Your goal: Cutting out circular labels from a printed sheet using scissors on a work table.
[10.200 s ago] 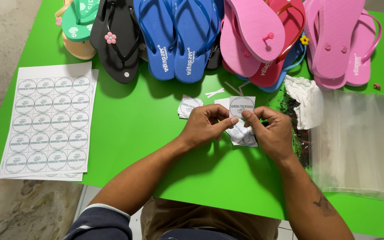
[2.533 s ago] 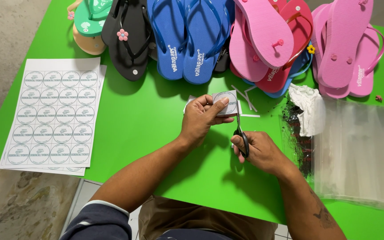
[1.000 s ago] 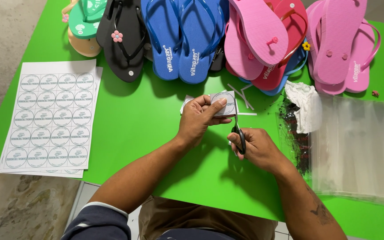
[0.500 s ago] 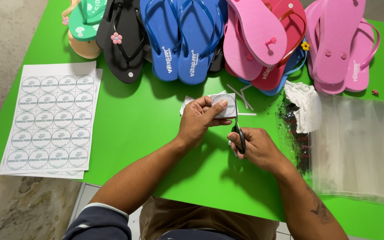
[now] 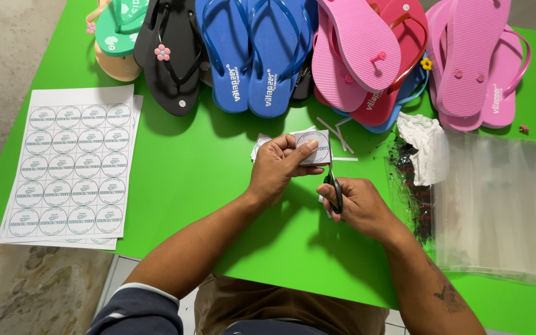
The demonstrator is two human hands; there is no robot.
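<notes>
My left hand (image 5: 278, 165) pinches a small white paper label (image 5: 316, 147) with a printed round mark, held just above the green table (image 5: 206, 180). My right hand (image 5: 355, 205) grips black-handled scissors (image 5: 334, 186), whose blades point up into the lower edge of the label. Thin white paper strips (image 5: 340, 138) lie on the table just beyond the label. More cut label pieces (image 5: 259, 146) sit partly hidden behind my left hand.
A white sheet of round printed labels (image 5: 72, 167) lies at the left. Flip-flops line the far edge: teal (image 5: 119, 25), black (image 5: 172, 56), blue (image 5: 252, 53), pink (image 5: 404, 56). Clear plastic bags (image 5: 504, 205), crumpled white paper (image 5: 426, 146) and dark small items (image 5: 407, 180) lie at the right.
Ten seconds ago both hands held the label pieces without scissors. Since then my right hand has taken the scissors and cuts at the label; over the last second the hands have hardly moved.
</notes>
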